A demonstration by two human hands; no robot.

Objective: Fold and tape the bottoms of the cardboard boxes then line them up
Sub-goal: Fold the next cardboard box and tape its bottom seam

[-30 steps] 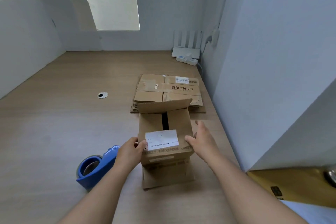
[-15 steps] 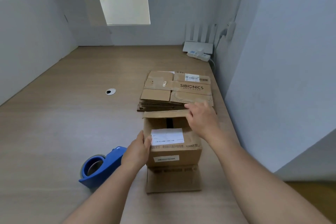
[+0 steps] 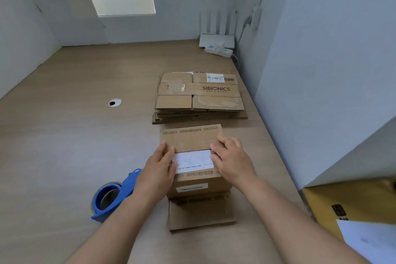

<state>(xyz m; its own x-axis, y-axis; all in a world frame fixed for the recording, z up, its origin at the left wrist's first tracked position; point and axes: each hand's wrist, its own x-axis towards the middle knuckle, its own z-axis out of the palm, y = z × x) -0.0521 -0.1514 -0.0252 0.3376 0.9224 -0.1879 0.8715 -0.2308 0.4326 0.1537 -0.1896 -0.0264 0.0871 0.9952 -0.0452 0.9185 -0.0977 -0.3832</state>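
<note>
Presently, item one: cardboard box [image 3: 192, 186], standing towards the front right of the table [image 3: 64, 135], apparently bottom side up; far flap [image 3: 190, 138] and near flap [image 3: 194, 162], the latter bearing a white label, are folded down and meet along a seam across the top; a further flap [image 3: 201, 214] lies flat on the table towards the person.

Item two: left hand [image 3: 157, 169], fingers straight and together, pressing the left end of the seam; it holds nothing.

Item three: right hand [image 3: 232, 161], fingers spread and flat, pressing the right end; it likewise grips nothing.

Item four: blue tape dispenser [image 3: 111, 197], on the table just left of the box, partly hidden behind the left forearm; untouched.

Item five: stack of flattened boxes [image 3: 199, 96], just beyond the box; none yet assembled.

Step in hand, by judgement: folding done, flaps held shut, tape not yet applied.

Next move, by judgement: one hand must hold both flaps down while the other fetches the dispenser; the left is nearer; releasing both would probably let the flaps spring up.
</note>
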